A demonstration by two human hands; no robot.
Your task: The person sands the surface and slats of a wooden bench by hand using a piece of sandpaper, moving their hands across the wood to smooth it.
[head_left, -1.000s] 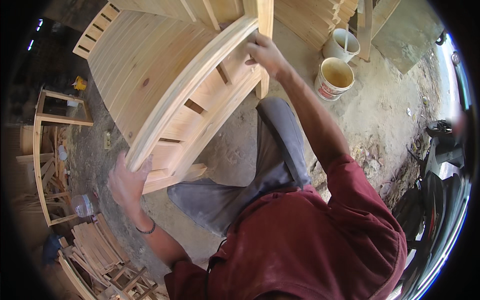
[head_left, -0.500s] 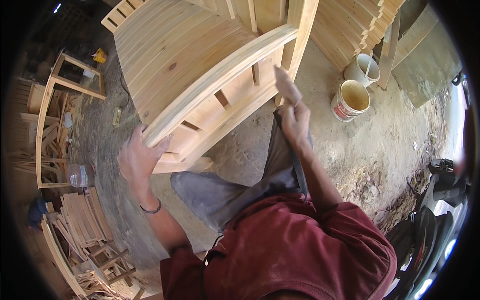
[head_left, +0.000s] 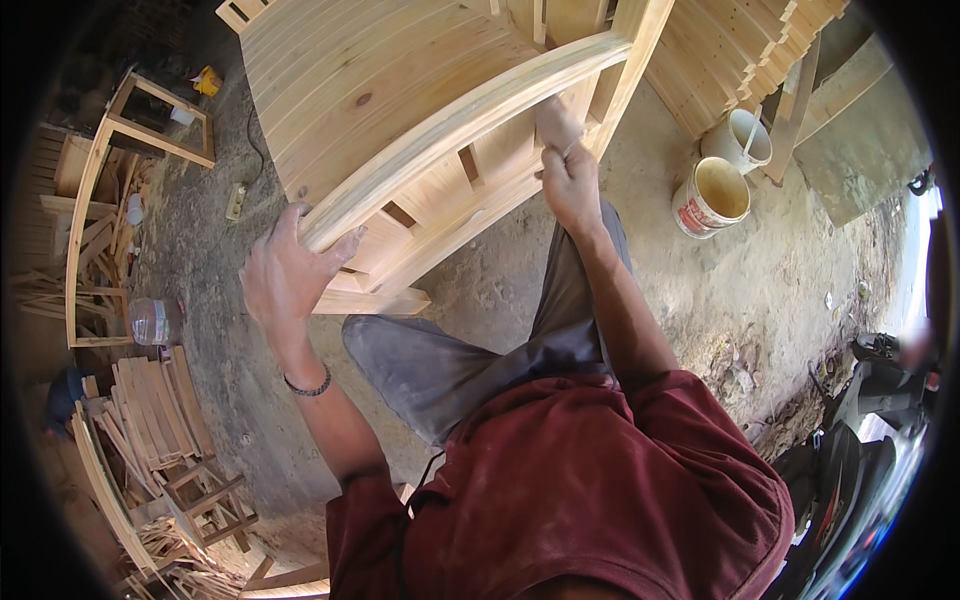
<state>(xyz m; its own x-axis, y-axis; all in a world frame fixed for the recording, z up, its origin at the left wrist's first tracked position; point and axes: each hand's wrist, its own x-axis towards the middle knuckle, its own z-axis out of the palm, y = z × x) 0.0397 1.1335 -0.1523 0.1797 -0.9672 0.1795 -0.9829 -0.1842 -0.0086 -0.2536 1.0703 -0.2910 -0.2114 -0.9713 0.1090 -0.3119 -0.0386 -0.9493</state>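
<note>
The pale curved pine rail (head_left: 450, 125) of the slatted wooden frame stands on the dirt floor (head_left: 700, 290) before the knees, the left hand (head_left: 285, 275) now clamped on its lower end, the right hand (head_left: 568, 175) having slid back down, grip pinched on a small sanding pad (head_left: 555, 122) against the inner board.

The wooden slatted piece (head_left: 400, 110) runs off the far edge. A small pad (head_left: 553, 120) is mostly hidden in the right hand (head_left: 572, 180). The dark machine (head_left: 860, 440) at right is cut off and blurred.
</note>
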